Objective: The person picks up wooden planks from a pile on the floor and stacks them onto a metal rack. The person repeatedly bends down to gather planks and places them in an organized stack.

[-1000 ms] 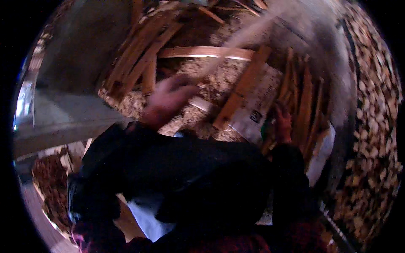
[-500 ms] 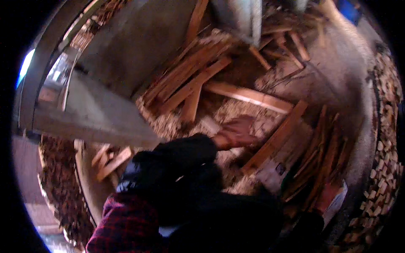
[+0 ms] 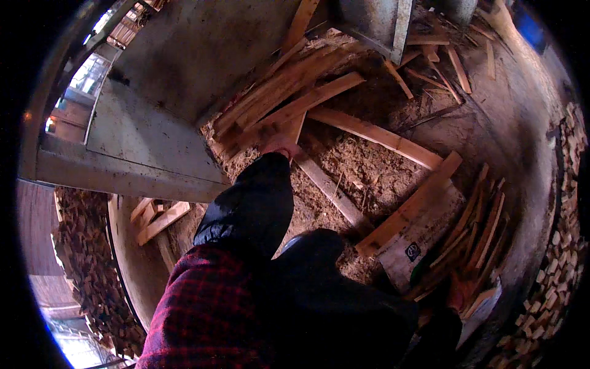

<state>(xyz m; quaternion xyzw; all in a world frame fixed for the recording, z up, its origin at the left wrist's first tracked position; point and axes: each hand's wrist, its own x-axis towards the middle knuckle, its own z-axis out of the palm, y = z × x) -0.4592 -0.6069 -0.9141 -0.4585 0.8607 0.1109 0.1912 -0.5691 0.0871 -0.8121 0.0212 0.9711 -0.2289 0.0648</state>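
Note:
My left hand (image 3: 279,146) reaches forward onto a pile of reddish-brown wooden planks (image 3: 307,101). Its fingers blend into the wood, so their grip does not show. Right beside that hand, a narrower board (image 3: 332,192) lies slanting across wood shavings. Low on the right, my right hand (image 3: 458,292) is closed at the near end of a bundle of thin wooden strips (image 3: 485,230). Under the strips lies a whitish printed sack (image 3: 396,261). One thick plank (image 3: 412,206) rests across the sack's left edge.
Shavings (image 3: 362,160) cover the floor, with another long plank (image 3: 375,136) across them. A grey metal panel (image 3: 147,144) stands at left. Loose offcuts (image 3: 455,67) lie at the far right. Stacked cut wood lines the right (image 3: 553,264) and left (image 3: 92,264).
My left hand has moved forward and left, from over the shavings to the plank pile. The right hand stays by the strips. The view has shifted slightly.

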